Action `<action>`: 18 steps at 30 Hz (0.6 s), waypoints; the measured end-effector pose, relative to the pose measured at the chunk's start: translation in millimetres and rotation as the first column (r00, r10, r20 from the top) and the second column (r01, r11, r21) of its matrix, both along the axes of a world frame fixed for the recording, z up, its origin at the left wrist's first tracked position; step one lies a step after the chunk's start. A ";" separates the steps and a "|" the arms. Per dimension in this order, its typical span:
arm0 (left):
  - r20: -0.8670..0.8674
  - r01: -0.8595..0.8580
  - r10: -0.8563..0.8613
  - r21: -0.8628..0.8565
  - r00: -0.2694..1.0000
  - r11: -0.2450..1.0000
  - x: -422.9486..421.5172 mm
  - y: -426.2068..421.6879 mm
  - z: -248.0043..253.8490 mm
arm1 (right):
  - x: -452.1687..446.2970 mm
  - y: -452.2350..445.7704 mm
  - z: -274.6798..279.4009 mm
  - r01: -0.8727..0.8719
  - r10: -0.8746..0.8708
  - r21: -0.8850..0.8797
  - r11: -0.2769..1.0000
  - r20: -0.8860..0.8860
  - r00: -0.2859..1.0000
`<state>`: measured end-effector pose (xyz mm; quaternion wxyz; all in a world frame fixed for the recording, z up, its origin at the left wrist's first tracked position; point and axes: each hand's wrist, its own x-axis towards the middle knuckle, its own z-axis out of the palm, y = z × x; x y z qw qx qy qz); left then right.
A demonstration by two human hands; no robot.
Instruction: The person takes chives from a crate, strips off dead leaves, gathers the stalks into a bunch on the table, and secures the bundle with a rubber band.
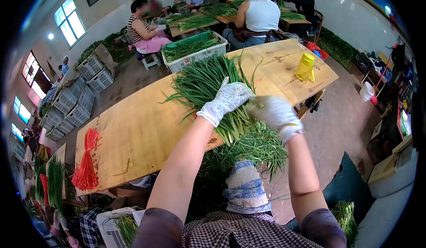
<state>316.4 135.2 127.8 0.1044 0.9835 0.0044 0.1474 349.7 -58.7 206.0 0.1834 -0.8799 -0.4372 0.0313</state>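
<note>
A thick pile of garlic chives (199,81) lies across the wooden table, leaves pointing away and pale stems towards me. My left hand (230,98), in a white patterned glove, presses on the pile with its fingers curved over the stems. My right hand (276,115), gloved as well, is beside the stem ends at the table's near edge. Motion smears its fingers, and a small greenish bit shows by them; I cannot tell whether it is held. Loose chive trimmings (262,148) are heaped below the edge, over my lap.
On the wooden table (133,115) are a bundle of red ties (88,159) at the left and a yellow bottle (305,67) at the right. Beyond stands a white crate (195,55) of greens. Several people sit at tables behind; stacked crates (73,101) line the left.
</note>
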 end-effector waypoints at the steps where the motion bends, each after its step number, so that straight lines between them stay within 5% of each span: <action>1: -0.011 -0.026 0.026 -0.040 1.000 0.999 -4.7 -8.0 7.1 | 16.4 -16.9 -4.0 0.010 -0.013 0.202 0.979 0.015 1.000; 3: -0.049 -0.031 0.030 -0.022 0.998 0.999 -7.4 -16.4 14.0 | 59.2 -24.5 -30.3 0.167 -0.117 0.355 0.920 -0.160 0.980; 5: -0.079 -0.033 0.033 0.001 0.996 0.999 -4.4 -18.2 10.4 | 83.6 -17.3 -68.4 0.187 -0.143 0.299 0.936 -0.160 0.977; 8: 0.065 -0.057 0.049 0.121 0.997 0.991 -4.8 -19.5 1.8 | 82.8 1.0 -107.1 0.036 0.038 0.194 0.980 -0.366 0.930; 12: -0.132 0.013 0.009 0.167 0.991 0.986 -12.5 -20.5 17.1 | 67.0 -4.7 -106.7 -0.133 0.230 0.443 0.886 -0.173 0.958; 14: -0.146 -0.015 0.038 0.155 0.989 0.988 -11.4 -23.4 17.0 | 87.4 -8.2 -99.3 -0.092 0.326 0.386 0.918 -0.600 0.731; 16: -0.072 -0.066 0.076 0.128 0.995 0.990 -12.6 -25.4 10.9 | 126.7 12.2 -109.2 -0.001 0.077 0.263 0.965 -0.277 0.958; 17: -0.069 -0.068 0.078 0.136 0.995 0.988 -13.2 -25.5 8.6 | 140.1 23.8 -110.3 0.129 -0.119 0.209 0.969 -0.063 0.991; 18: -0.048 -0.060 0.066 0.118 0.997 0.991 -13.3 -24.7 8.1 | 154.9 36.8 -122.5 0.127 -0.117 0.221 0.967 -0.061 0.991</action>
